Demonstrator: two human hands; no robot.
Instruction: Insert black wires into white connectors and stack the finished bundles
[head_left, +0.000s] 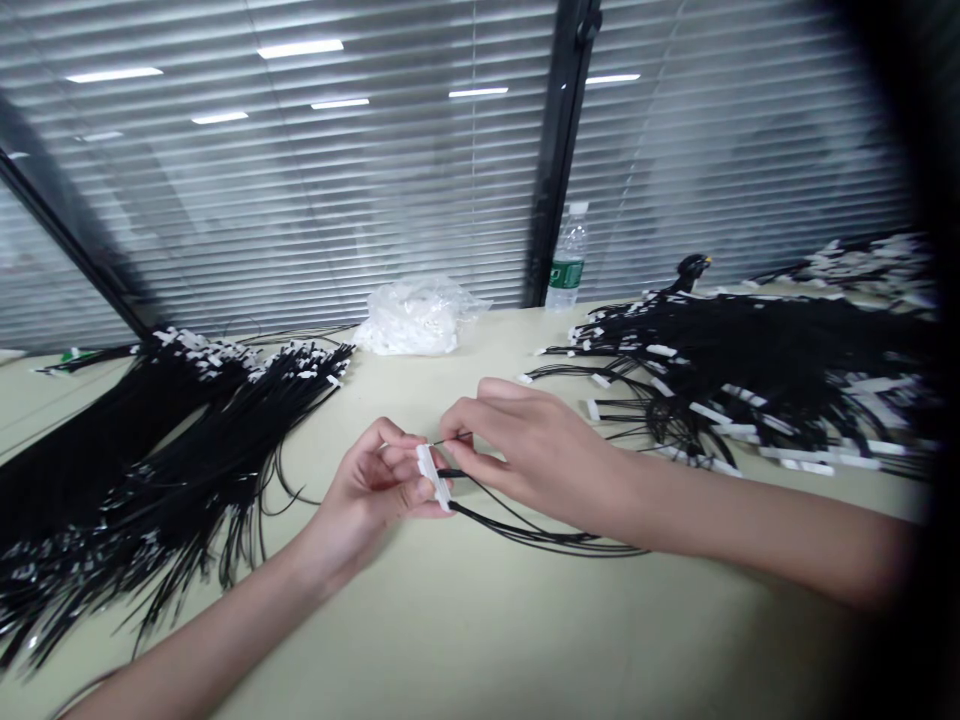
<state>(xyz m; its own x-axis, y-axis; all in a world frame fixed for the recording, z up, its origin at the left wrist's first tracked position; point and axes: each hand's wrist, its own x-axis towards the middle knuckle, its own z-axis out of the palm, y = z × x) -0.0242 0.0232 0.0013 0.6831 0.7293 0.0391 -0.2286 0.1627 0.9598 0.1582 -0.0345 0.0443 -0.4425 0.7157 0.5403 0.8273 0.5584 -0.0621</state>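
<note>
Blinds (420, 210) rise beyond the far edge of the pale counter (480, 630). Along that edge stand a green-labelled bottle (566, 275) and a clear bag (424, 318) with white contents. 2 cable heaps, the left heap (180, 450) and right heap (795, 345), flank the middle, where the left hand (367, 490) grips a white connector (431, 472), the right hand (525, 450) a thin wire (439, 442).

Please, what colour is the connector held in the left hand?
White; the connector shows best in the head view.
</note>
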